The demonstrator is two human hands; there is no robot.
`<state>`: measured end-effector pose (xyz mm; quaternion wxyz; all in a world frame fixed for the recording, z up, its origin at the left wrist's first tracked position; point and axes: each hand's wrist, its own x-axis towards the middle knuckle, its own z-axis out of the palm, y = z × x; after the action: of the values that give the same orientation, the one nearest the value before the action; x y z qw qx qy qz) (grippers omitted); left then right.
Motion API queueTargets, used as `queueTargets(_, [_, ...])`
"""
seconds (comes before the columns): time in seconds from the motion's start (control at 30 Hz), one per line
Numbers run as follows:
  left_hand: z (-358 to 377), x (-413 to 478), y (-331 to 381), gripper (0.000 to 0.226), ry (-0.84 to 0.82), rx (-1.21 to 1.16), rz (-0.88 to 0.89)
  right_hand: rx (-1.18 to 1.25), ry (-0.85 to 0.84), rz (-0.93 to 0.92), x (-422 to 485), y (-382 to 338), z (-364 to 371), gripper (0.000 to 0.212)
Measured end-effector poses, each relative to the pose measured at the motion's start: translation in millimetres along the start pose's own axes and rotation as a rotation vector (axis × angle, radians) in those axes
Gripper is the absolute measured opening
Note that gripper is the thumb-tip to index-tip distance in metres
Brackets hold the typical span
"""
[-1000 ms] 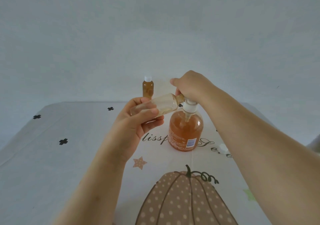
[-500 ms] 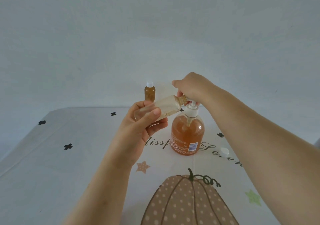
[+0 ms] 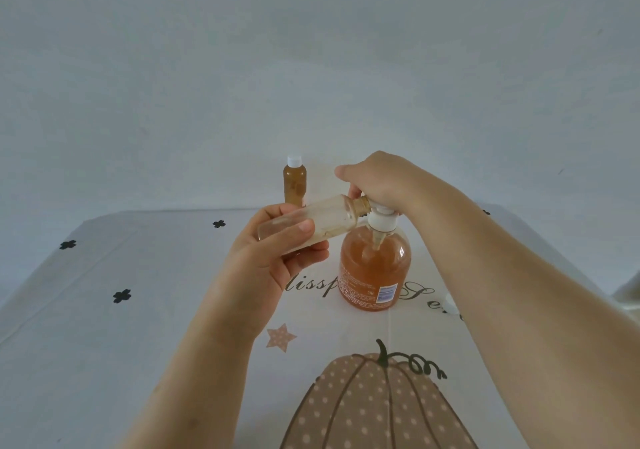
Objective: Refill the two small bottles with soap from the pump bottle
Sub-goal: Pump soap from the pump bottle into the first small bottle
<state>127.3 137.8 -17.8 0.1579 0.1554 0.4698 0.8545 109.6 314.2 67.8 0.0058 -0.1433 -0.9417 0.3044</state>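
Over the tablecloth (image 3: 104, 344), left hand (image 3: 273, 261) grips the tilted small bottle (image 3: 322, 222), right hand (image 3: 381, 182) clamps the pump bottle (image 3: 375, 268); misalignment could spill soap.

home, pumpkin-print tablecloth (image 3: 374, 400); plain wall (image 3: 311, 68)

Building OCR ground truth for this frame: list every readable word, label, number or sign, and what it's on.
"lissp": script on the tablecloth, start hidden by the left hand, end by the pump bottle.
"Se": tablecloth script right of the pump bottle; rest hidden by the right forearm.
Label on the pump bottle: fine print and barcode, too small to read.
Held small bottle, capped small bottle: no text visible.
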Motion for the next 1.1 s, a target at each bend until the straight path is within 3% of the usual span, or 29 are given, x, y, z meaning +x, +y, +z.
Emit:
queueTargets(0.2, [2.4,-2.3,2.1,0.029,-0.006,0.027,0.038,-0.010,-0.006,0.004,-6.0,-1.5,-2.2,0.042])
queueTargets(0.3, [2.3,-4.1,5.1,0.031,-0.028,0.011,0.037,0.128,0.013,0.089,-7.7,-6.3,-5.0,0.033])
queueTargets(0.63, [4.6,-7.9,10.7,0.028,-0.073,-0.032,0.064,0.020,0.204,0.084,-7.0,-9.8,-9.2,0.042])
queueTargets(1.1, [3.8,-6.1,4.8,0.033,-0.038,-0.026,0.025,-0.020,0.178,0.127,13.9,-0.8,-0.5,0.030])
